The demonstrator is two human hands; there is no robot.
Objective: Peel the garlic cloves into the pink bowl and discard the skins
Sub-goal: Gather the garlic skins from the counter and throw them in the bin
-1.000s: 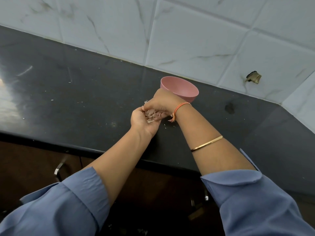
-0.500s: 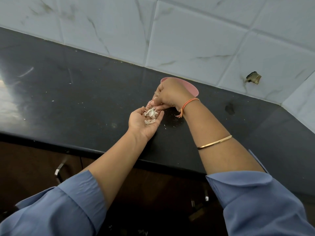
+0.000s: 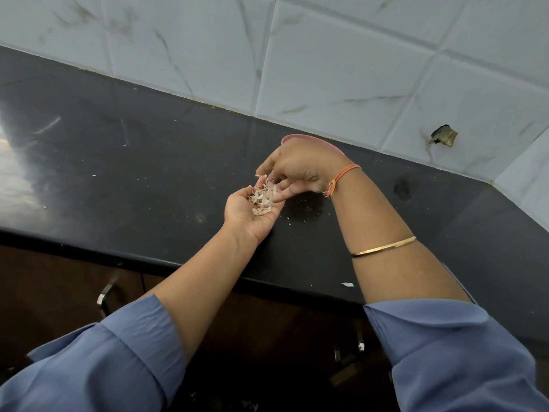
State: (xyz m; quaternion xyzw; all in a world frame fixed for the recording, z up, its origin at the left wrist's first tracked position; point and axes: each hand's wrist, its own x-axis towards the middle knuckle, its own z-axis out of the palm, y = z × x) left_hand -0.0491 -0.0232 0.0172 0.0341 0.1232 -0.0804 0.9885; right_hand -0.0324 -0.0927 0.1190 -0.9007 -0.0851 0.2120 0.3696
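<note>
Left hand (image 3: pixel 248 214) holding garlic skins (image 3: pixel 263 200), right hand (image 3: pixel 300 168) pinching

The single head-worn camera is looking forward and steeply down at close range, centring the left hand (image 3: pixel 249 211) and right hand (image 3: pixel 300 168); tabletop (image 3: pixel 148 173) is lying beneath them, tiled wall (image 3: pixel 326 55) beyond.

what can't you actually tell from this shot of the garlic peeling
Head view only.
Pink bowl: just a sliver of rim shows; the right hand covers its inside, so any cloves are hidden.
Garlic skins in the left hand: too small to tell whether a clove lies among them.
Whether the right hand pinches a skin or only touches the pile: unclear.
Where skins get discarded: outside the frame.
</note>
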